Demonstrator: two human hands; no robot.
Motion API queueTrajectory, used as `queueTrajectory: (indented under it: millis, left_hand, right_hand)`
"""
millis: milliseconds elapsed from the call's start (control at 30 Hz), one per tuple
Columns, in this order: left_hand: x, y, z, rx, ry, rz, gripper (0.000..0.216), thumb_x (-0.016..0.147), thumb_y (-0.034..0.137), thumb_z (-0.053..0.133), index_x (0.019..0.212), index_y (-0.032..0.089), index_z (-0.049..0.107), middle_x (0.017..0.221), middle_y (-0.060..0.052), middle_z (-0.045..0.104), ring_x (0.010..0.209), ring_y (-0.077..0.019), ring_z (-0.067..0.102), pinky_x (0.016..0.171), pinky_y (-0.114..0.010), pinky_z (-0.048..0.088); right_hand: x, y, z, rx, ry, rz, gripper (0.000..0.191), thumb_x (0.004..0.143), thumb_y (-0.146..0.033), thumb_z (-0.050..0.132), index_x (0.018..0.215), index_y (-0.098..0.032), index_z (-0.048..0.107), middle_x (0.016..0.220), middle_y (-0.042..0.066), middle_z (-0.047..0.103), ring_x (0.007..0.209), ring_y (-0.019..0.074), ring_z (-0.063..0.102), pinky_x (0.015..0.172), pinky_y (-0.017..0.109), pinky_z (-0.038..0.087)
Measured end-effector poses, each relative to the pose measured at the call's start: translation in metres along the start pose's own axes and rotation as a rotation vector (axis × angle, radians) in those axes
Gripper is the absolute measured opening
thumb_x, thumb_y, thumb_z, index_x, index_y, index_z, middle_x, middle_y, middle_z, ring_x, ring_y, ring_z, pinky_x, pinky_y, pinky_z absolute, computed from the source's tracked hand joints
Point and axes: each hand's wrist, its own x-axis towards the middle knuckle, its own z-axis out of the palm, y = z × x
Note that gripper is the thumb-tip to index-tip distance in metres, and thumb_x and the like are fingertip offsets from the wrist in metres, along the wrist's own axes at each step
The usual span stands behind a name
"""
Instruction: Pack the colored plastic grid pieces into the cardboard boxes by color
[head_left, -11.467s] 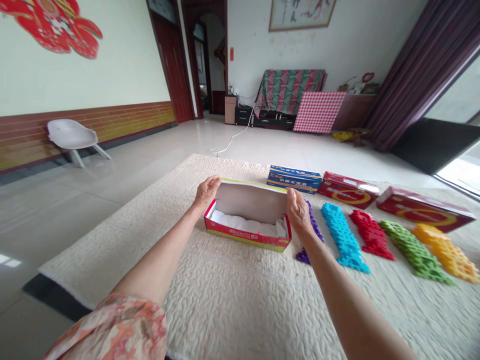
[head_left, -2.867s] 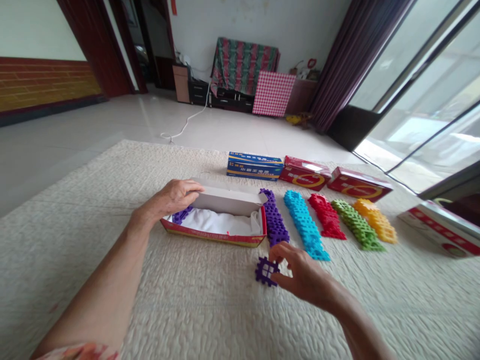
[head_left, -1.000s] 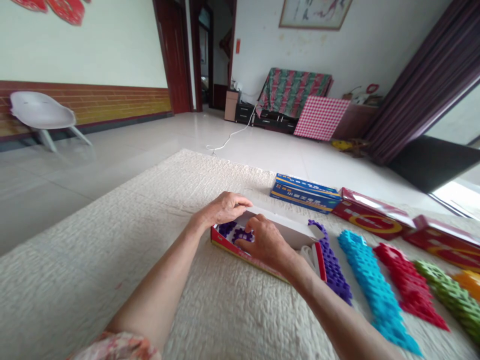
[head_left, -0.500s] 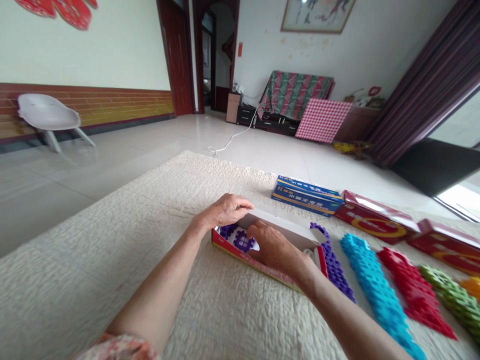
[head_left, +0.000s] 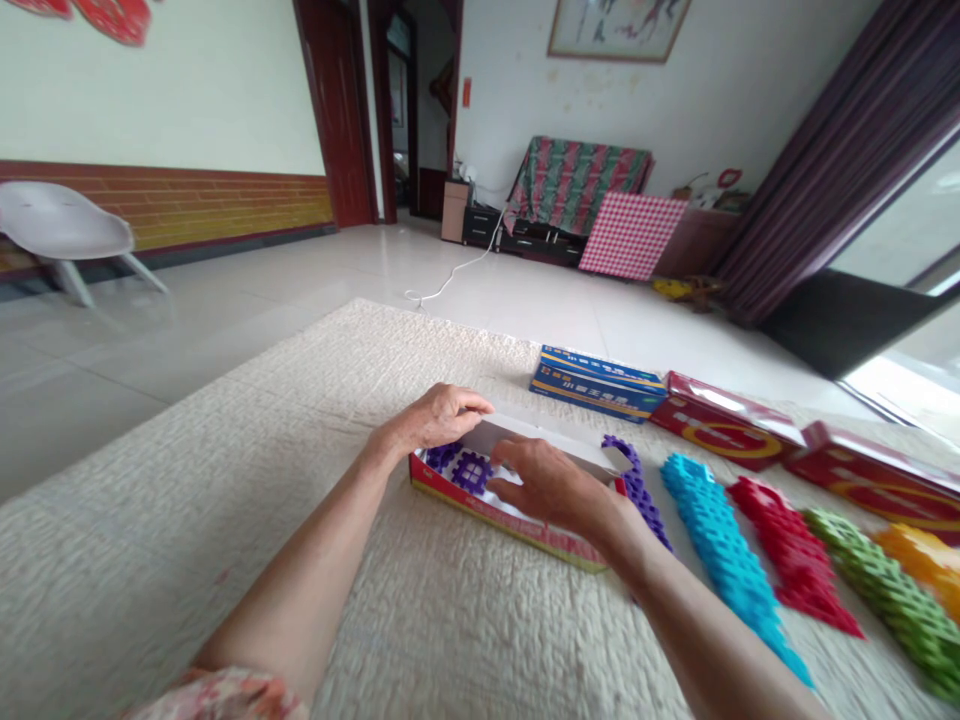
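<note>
An open red cardboard box (head_left: 480, 498) with a white lining lies on the cream rug. Two purple plastic tiles (head_left: 471, 470) rest inside its left end. My left hand (head_left: 435, 418) curls over the box's far left rim, fingers bent around the edge. Above the box's middle, my right hand (head_left: 555, 485) hovers palm down with fingers stretched out and nothing in it, just right of the purple tiles. A row of purple tiles (head_left: 637, 485) lies right beside the box.
Rows of blue (head_left: 720, 550), red (head_left: 791, 555), green (head_left: 885, 590) and orange (head_left: 926, 560) tiles lie on the rug (head_left: 300, 450) to the right. A blue box (head_left: 596, 382) and two red boxes (head_left: 724, 425) sit behind them. A white chair (head_left: 64, 232) stands far left.
My right hand has let go of the purple tile in the box and drawn back to the right, fingers now spread. My left hand stays on the box rim.
</note>
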Motion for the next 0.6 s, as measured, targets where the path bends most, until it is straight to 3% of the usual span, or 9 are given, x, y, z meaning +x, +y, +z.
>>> queueTrajectory:
  millis: [133, 233, 400, 600]
  left_hand:
    - [0.000, 0.001, 0.000, 0.001, -0.005, -0.022, 0.028, 0.081, 0.018, 0.050, 0.099, 0.020, 0.072, 0.099, -0.003, 0.074, 0.090, -0.0157, 0.068, 0.081, -0.026, 0.050]
    - [0.001, -0.001, 0.001, 0.035, -0.004, -0.042, 0.028, 0.081, 0.022, 0.050, 0.099, 0.019, 0.072, 0.100, -0.003, 0.074, 0.091, -0.0171, 0.068, 0.083, -0.028, 0.050]
    - [0.001, -0.002, 0.000, 0.081, -0.017, -0.010, 0.030, 0.082, 0.022, 0.048, 0.099, 0.019, 0.072, 0.100, -0.002, 0.074, 0.090, -0.0167, 0.068, 0.082, -0.026, 0.050]
    - [0.001, -0.005, 0.002, 0.119, -0.022, 0.006, 0.030, 0.082, 0.023, 0.048, 0.100, 0.020, 0.071, 0.100, -0.001, 0.074, 0.090, -0.0164, 0.067, 0.081, -0.025, 0.050]
  right_hand:
    - [-0.057, 0.012, -0.042, 0.119, 0.193, 0.113, 0.010, 0.085, -0.023, 0.054, 0.085, -0.019, 0.063, 0.080, 0.002, 0.065, 0.068, 0.0112, 0.058, 0.062, 0.025, 0.044]
    - [-0.112, 0.027, -0.055, 0.121, 0.300, 0.215, 0.011, 0.086, -0.023, 0.054, 0.080, -0.019, 0.062, 0.077, 0.001, 0.065, 0.070, 0.0110, 0.059, 0.065, 0.025, 0.045]
    - [-0.175, 0.051, -0.027, 0.012, 0.276, 0.332, 0.013, 0.089, -0.023, 0.051, 0.090, -0.021, 0.063, 0.089, 0.003, 0.064, 0.077, 0.0140, 0.061, 0.068, 0.027, 0.048]
    - [-0.188, 0.060, 0.008, -0.156, 0.207, 0.395, 0.020, 0.087, -0.021, 0.052, 0.104, -0.022, 0.062, 0.100, 0.007, 0.060, 0.088, 0.0199, 0.060, 0.078, 0.035, 0.049]
